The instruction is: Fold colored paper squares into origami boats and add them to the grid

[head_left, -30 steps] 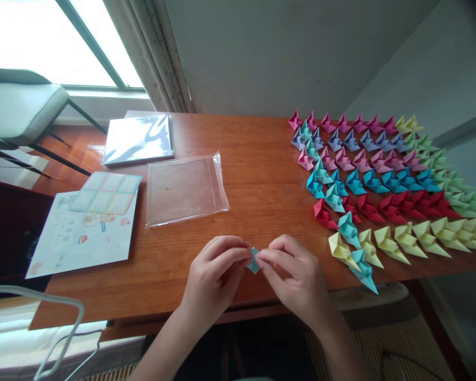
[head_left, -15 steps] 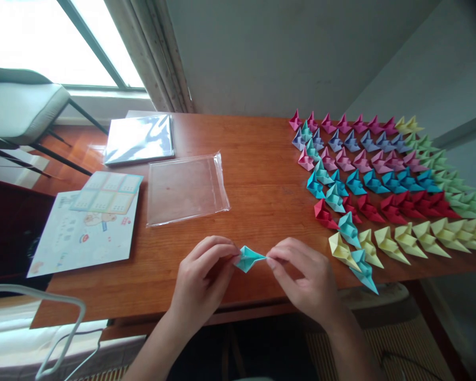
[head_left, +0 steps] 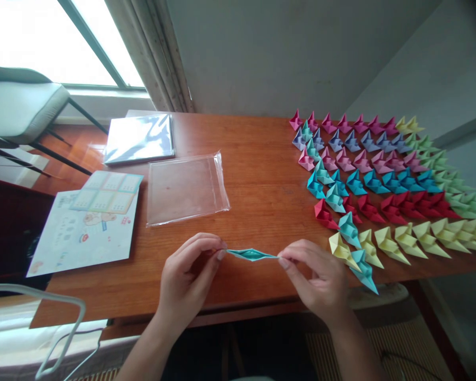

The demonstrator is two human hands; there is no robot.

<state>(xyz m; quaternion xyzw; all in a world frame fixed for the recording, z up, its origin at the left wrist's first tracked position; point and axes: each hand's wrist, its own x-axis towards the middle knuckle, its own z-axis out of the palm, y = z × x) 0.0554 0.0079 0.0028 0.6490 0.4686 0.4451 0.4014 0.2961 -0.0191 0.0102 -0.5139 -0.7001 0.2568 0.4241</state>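
Note:
A folded teal origami paper boat (head_left: 252, 255) is stretched long and narrow between my two hands, above the front part of the table. My left hand (head_left: 192, 275) pinches its left tip between thumb and fingers. The opposite tip is gripped by my right hand (head_left: 315, 278), also in a pinch. To the right, rows of finished paper boats stand on the table, among them a yellow boat (head_left: 342, 250), a red boat (head_left: 324, 214) and a light teal boat (head_left: 364, 271) closest to my right hand.
On the wooden table (head_left: 262, 201) lie a clear plastic sleeve (head_left: 186, 188), a wrapped pack (head_left: 139, 138), a printed sheet (head_left: 91, 238) and a smaller card (head_left: 109, 191). A white curved frame (head_left: 77, 317) is at the lower left. A chair (head_left: 24, 100) stands beyond the table's left side.
My hands have moved farther apart. The teal paper boat between them has gone from a wide diamond shape to a long, flattened strip with a narrow opening.

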